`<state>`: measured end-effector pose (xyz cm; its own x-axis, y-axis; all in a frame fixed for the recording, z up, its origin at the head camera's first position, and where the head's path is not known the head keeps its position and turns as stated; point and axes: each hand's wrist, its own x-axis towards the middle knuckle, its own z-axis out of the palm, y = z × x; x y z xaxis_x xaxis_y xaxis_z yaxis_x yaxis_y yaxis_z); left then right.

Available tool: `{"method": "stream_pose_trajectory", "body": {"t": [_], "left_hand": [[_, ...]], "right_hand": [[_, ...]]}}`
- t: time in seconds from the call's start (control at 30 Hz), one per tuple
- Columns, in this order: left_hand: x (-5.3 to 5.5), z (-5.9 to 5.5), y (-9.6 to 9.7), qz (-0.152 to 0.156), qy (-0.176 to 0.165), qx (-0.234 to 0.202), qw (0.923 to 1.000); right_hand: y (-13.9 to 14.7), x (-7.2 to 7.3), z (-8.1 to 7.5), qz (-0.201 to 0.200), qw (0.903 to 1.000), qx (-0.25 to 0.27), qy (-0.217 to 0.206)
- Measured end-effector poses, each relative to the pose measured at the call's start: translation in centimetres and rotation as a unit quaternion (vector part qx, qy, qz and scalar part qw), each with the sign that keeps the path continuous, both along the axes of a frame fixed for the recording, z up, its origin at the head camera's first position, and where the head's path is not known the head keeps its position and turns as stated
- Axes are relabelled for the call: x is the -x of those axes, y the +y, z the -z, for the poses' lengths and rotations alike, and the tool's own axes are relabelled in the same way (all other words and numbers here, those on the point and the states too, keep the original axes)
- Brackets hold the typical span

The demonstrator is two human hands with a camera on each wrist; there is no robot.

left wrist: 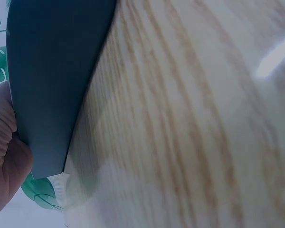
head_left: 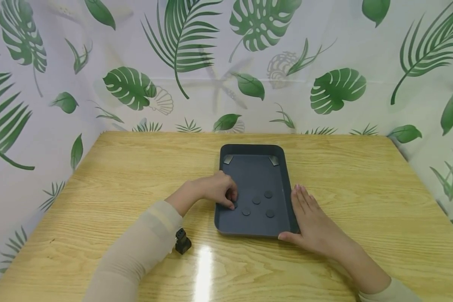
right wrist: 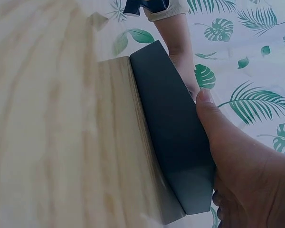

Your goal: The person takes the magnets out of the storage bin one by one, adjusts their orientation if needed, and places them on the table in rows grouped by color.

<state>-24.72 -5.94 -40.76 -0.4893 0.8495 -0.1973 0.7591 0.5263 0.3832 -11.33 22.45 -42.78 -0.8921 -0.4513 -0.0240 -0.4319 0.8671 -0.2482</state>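
A dark grey rectangular tray [head_left: 254, 176] lies on the wooden table. On its floor, toward the near end, are several flat dark discs [head_left: 256, 200]. Reaching over the tray's left wall, my left hand [head_left: 217, 188] has curled fingers and pinches a dark disc [head_left: 235, 204] at the floor, mostly covered by the fingertips. My right hand [head_left: 317, 224] rests against the tray's right wall with straight fingers, its thumb at the near right corner. In the right wrist view, the thumb of the right hand [right wrist: 247, 161] lies against the tray's upper edge.
Two small shiny metallic pieces [head_left: 273, 160] sit in the tray's far corners. A small black object [head_left: 182, 241] stands on the table [head_left: 347, 167] beside the left sleeve. Leaf-print cloth [head_left: 207, 92] hangs behind and along the sides.
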Motion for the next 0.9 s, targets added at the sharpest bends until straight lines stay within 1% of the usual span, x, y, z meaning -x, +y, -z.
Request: {"method": "stream_pose_trajectory", "body": {"t": [0.1,0.37,0.57,0.73,0.9], "left_hand": [[-0.1,0.1,-0.1,0.006,0.003,-0.012,0.9999],[0.0,0.9,-0.3,0.007,0.021,-0.046,0.9987],[-0.4,0.6,-0.4,0.012,0.032,-0.068,0.9971],[-0.5,0.8,-0.2,0.011,0.029,-0.073,0.9968],[-0.6,1.0,-0.2,0.009,0.024,-0.071,0.9972]], "right_hand": [[0.0,-0.1,0.0,-0.001,1.0,0.0,-0.003],[0.0,-0.2,-0.2,-0.003,0.9999,-0.003,-0.013],[0.1,-0.5,-0.9,-0.003,0.9997,-0.001,-0.022],[0.1,-0.7,-1.3,0.0,0.999,0.011,-0.043],[0.3,-0.5,-1.0,-0.006,0.9987,0.02,-0.047]]}}
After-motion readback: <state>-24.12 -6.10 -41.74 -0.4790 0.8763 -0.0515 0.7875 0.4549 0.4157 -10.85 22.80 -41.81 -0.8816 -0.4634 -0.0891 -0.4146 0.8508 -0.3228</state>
